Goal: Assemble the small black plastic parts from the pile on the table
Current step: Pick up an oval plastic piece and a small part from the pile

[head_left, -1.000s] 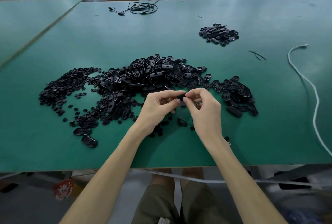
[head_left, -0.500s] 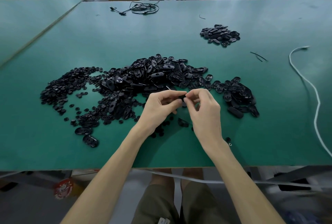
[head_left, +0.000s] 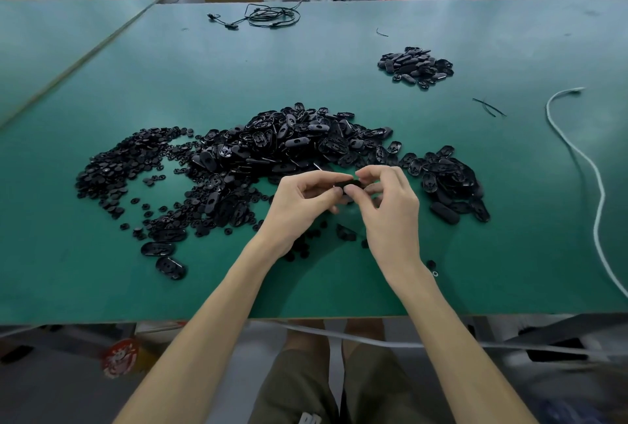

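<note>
Pinching black part (head_left: 350, 184) between left hand (head_left: 299, 209), right hand (head_left: 390, 206), above pile (head_left: 289, 152)

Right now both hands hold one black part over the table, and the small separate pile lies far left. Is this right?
No: the head view shows the small separate pile far right, not left. The left hand and right hand do hold one black part over the table.

Olive-brown shorts (head_left: 292, 386) carry a small white mark (head_left: 307, 419); forearms (head_left: 217, 304) bare down to the left hand (head_left: 299, 206) and right hand (head_left: 390, 216), knees (head_left: 306, 335) bare too.
</note>
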`<state>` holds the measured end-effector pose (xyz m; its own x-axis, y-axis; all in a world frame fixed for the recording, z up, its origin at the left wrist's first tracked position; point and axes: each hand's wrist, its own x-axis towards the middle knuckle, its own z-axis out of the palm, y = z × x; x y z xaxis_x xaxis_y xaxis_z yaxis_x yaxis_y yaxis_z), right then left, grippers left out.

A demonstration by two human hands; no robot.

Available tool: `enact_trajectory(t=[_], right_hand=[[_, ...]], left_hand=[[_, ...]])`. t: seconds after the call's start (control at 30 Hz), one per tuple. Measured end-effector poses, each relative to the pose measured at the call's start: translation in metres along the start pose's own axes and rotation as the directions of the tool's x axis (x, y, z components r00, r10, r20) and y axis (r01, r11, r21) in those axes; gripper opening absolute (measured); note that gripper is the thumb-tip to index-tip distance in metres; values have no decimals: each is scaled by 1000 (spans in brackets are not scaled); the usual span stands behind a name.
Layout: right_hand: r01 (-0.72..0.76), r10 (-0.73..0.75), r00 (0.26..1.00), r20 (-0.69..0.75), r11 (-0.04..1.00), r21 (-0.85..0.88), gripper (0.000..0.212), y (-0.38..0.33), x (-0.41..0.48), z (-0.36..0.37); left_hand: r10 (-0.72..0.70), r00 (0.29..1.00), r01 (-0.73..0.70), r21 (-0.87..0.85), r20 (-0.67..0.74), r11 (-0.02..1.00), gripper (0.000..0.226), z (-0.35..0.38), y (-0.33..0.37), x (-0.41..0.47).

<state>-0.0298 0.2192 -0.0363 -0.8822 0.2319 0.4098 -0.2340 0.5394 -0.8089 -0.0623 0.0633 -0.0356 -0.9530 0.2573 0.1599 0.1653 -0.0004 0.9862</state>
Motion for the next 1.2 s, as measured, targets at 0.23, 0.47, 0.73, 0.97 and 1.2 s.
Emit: enact_trajectory(t=[0.23,0.47,0.73,0.97,1.2], right_hand=[[-101,97,995,38,987,121,14,1,2,-2],[-59,53,997,55,989,132,10,-1,1,-3],[-19,11,998,54,990,141,10,1,1,-3],[5,-13,998,54,990,141,10,1,0,-2],[60,-69,995,70,991,121,12,0,-1,-2]], left_hand=[[7,1000,-7,0,5,1000,23,-1,-2,0],[3,1000,-3,-18,-5,1000,16,-1,-5,2],[9,1000,-10,-24,-18,1000,16,-2,-6,2],[-1,1000,1,-17,-8,1000,14,-1,-5,2],[-10,1000,11,28,-22,1000,16,-1,-7,2]])
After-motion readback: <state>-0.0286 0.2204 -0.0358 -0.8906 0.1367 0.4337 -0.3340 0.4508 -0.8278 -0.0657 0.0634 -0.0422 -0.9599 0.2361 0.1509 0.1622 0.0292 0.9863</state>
